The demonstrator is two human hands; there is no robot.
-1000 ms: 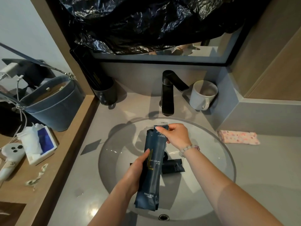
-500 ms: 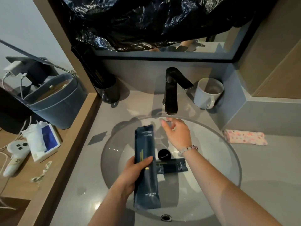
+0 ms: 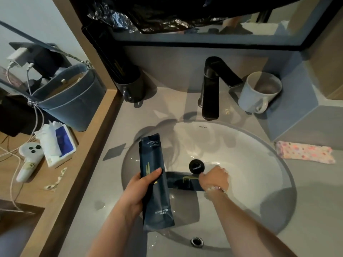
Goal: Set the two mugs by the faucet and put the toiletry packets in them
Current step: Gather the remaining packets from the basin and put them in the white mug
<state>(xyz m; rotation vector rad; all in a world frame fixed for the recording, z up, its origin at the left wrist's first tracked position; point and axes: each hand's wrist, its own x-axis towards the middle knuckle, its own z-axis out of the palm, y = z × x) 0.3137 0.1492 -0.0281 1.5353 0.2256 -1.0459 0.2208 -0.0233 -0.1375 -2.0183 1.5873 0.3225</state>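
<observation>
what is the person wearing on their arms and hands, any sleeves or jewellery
Both forearms are bare, with no sleeves in view. The left hand shows no ring, watch or glove. The right hand has a thin beaded bracelet of small pale and pinkish beads around the wrist. Any rings there are too blurred to tell.

1. A grey countertop (image 3: 306,191) carries a white oval basin (image 3: 250,145) sunk into its middle.
2. At the far edge a black faucet (image 3: 210,89) stands on the countertop, behind the basin.
3. Just right of the faucet sits a white mug (image 3: 258,93), handle toward the near side.
4. Far left, in the corner, stands a dark mug (image 3: 132,88) with dark packets upright in it.
5. A pink patterned cloth (image 3: 304,152) lies on the right side of the counter.
6. In the basin a dark packet (image 3: 183,181) lies flat just near the drain stopper (image 3: 196,166).
7. Left of the counter, a wooden shelf (image 3: 61,182) holds a blue bucket bag (image 3: 74,101), a tissue pack (image 3: 55,145) and a white controller (image 3: 28,160).
</observation>
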